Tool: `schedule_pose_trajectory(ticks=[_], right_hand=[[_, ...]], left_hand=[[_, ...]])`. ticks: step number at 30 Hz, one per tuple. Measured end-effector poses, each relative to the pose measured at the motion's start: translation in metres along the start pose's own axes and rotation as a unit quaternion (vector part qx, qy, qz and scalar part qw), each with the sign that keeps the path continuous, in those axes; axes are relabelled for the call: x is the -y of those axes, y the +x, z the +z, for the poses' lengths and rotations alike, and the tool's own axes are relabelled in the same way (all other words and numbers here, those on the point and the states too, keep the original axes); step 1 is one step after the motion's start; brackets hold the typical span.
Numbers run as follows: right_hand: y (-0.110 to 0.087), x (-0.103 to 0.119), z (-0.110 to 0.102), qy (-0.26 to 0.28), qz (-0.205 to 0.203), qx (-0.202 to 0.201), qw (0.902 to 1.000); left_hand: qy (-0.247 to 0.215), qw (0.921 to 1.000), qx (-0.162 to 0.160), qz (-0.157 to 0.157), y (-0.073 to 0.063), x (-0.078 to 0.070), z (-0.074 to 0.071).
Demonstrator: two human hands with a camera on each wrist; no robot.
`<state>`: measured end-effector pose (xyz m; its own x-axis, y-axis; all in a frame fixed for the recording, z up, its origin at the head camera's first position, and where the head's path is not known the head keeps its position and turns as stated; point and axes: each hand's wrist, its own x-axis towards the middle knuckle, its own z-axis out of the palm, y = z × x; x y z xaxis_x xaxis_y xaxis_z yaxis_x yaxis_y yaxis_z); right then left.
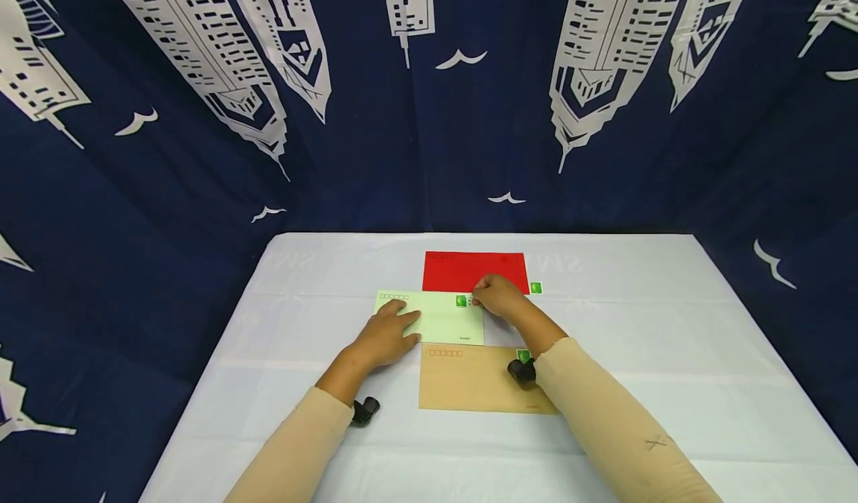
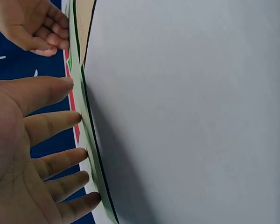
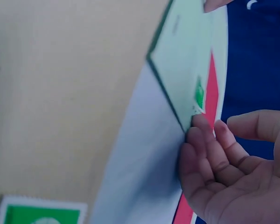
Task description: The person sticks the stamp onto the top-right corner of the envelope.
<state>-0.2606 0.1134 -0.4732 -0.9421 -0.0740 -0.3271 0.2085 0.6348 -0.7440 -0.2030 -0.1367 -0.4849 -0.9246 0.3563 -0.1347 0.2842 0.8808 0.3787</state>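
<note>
My left hand (image 1: 385, 337) rests with spread, nearly straight fingers on the left part of a pale green envelope (image 1: 439, 323). A green stamp (image 1: 461, 301) lies near that envelope's upper right corner, beside a small printed box. At this corner is my right hand (image 1: 499, 295), its fingers loosely bent and its fingertips touching the envelope's edge. In the right wrist view, the thumb of the right hand (image 3: 238, 170) stands apart from the fingers, and nothing shows between them. The green stamp (image 3: 199, 94) appears just beyond its fingertips.
Behind the green envelope lies a red envelope (image 1: 469, 270), with a green stamp (image 1: 536, 288) on the table at its right. In front is a brown envelope (image 1: 469, 380) with another stamp (image 1: 523, 355), partly covered by the right wrist's camera. A white cloth covers the table (image 1: 302, 264).
</note>
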Motion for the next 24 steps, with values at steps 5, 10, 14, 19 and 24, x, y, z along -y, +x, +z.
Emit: schedule_pose_trajectory(ticks=[5,10,14,19,24], right_hand=[[-0.008,0.003,-0.004,0.021,-0.013,0.015,0.9996],[-0.01,0.003,-0.005,0.04,-0.012,0.02,0.9989],[-0.014,0.003,-0.008,0.05,-0.017,0.027,0.9983],[-0.021,0.003,-0.016,0.06,-0.035,0.016,0.9974],[-0.025,-0.001,-0.023,0.06,-0.037,0.005,0.9975]], left_hand=[[-0.037,0.9983,-0.045,0.008,0.004,0.0,-0.003],[-0.066,0.9936,-0.088,0.025,0.008,0.001,-0.006],[-0.077,0.9917,-0.098,0.031,0.01,-0.001,-0.009],[-0.077,0.9912,-0.102,0.036,0.015,-0.003,-0.012],[-0.07,0.9916,-0.1,0.041,0.019,-0.003,-0.015]])
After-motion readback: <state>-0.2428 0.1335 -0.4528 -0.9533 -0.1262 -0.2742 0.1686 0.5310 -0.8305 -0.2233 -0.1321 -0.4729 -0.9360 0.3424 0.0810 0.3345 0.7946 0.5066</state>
